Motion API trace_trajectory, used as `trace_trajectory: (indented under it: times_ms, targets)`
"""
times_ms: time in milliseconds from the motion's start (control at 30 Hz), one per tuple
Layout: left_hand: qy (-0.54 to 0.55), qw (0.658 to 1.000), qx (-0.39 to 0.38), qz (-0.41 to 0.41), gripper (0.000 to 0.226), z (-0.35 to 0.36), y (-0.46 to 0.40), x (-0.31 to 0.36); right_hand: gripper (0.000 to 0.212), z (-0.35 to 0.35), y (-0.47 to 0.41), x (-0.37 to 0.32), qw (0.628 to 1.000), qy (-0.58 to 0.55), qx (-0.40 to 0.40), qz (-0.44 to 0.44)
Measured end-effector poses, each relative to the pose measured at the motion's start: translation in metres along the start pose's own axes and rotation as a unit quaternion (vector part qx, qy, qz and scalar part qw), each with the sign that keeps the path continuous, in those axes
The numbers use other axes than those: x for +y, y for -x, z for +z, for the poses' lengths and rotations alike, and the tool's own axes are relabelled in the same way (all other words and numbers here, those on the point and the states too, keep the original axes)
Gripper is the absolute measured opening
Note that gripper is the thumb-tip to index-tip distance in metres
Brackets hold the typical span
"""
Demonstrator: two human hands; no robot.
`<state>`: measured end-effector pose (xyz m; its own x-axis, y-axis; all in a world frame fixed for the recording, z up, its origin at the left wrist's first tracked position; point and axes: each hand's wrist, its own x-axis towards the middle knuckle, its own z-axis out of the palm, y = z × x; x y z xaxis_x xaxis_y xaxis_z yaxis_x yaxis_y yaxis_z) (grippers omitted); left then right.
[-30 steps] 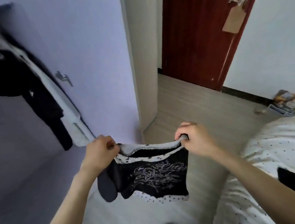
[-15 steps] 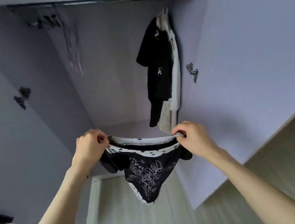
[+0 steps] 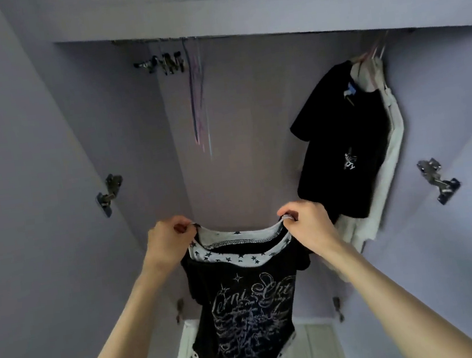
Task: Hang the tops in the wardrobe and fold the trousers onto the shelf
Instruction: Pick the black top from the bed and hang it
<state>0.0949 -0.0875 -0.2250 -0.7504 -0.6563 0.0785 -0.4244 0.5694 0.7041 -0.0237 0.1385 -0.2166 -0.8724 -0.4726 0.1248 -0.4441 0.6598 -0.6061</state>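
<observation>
Both hands up in front of the open wardrobe (image 3: 49,172). Left hand (image 3: 167,240) and right hand (image 3: 308,225) each pinch a shoulder of the black printed top (image 3: 245,311), neckline stretched between them, body hanging free. Black tee (image 3: 343,142) and white garment (image 3: 387,160) hang on the rail at right; empty hangers (image 3: 165,64) upper left.

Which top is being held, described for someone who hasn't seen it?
In front of the open lilac wardrobe, both hands hold up a black top with pale script print. Unlike the plain black T-shirt hanging at the right, it has a white star-patterned neckline.
</observation>
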Motion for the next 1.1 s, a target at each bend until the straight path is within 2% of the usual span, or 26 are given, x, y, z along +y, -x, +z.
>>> trace_trajectory:
  times_ms: [233, 333, 433, 533, 633, 733, 867, 1000, 1100]
  targets:
    - [0.141, 0.988, -0.024, -0.059, 0.012, -0.003, -0.061, 0.001, 0.027, 0.042, -0.083, -0.022, 0.996, 0.008, -0.089, 0.027]
    - [0.208, 0.975, -0.021, -0.081, 0.009, -0.008, -0.079, 0.004, 0.031, 0.056, -0.122, -0.039, 0.985, -0.106, -0.131, 0.035]
    - [0.23, 0.969, -0.014, -0.086, 0.009, -0.019, -0.096, 0.009, 0.029, 0.06, -0.168, -0.068, 0.95, -0.284, -0.097, 0.088]
    - [0.217, 0.973, -0.008, -0.083, 0.006, -0.031, -0.109, 0.014, 0.032, 0.057, -0.214, -0.099, 0.936, -0.329, -0.034, 0.121]
    - [0.218, 0.973, 0.005, -0.075, 0.007, -0.041, -0.121, 0.017, 0.032, 0.056, -0.244, -0.122, 0.9, -0.394, -0.068, 0.173]
    - [0.229, 0.97, 0.021, -0.078, 0.005, -0.048, -0.131, 0.02, 0.015, 0.054, -0.259, -0.137, 0.878, -0.417, -0.117, 0.203]
    - [0.249, 0.964, 0.03, -0.086, 0.007, -0.049, -0.136, 0.02, 0.023, 0.057, -0.27, -0.145, 0.826, -0.503, -0.115, 0.228]
    - [0.258, 0.96, 0.022, -0.103, 0.009, -0.048, -0.138, 0.015, 0.035, 0.052, -0.28, -0.139, 0.825, -0.529, -0.049, 0.194]
    - [0.256, 0.961, 0.02, -0.1, 0.015, -0.044, -0.138, 0.015, 0.037, 0.044, -0.278, -0.123, 0.826, -0.537, -0.035, 0.169]
